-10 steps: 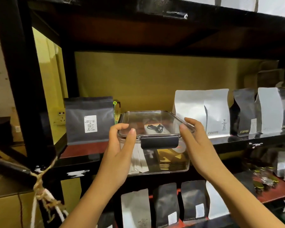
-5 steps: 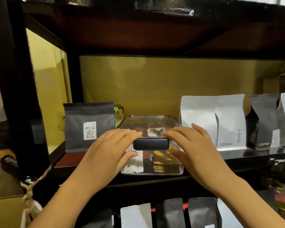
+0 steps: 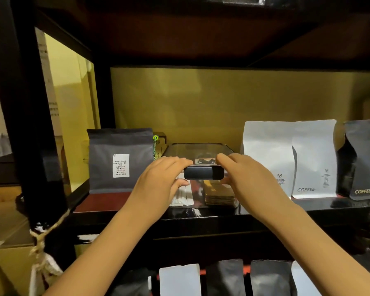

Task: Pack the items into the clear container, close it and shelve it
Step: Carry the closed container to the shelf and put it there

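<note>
Fingers of the left hand [image 3: 160,180] and right hand [image 3: 250,180] curl around the front corners of the lidded clear container [image 3: 198,150], which rests on the shelf [image 3: 103,201] between a grey pouch [image 3: 120,161] and a white pouch [image 3: 267,154].

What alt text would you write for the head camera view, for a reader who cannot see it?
Two bare hands, left hand and right hand, hold the near end of a closed clear plastic container with a dark latch on a dark shelf. It sits between a grey coffee pouch and white coffee pouches.
</note>
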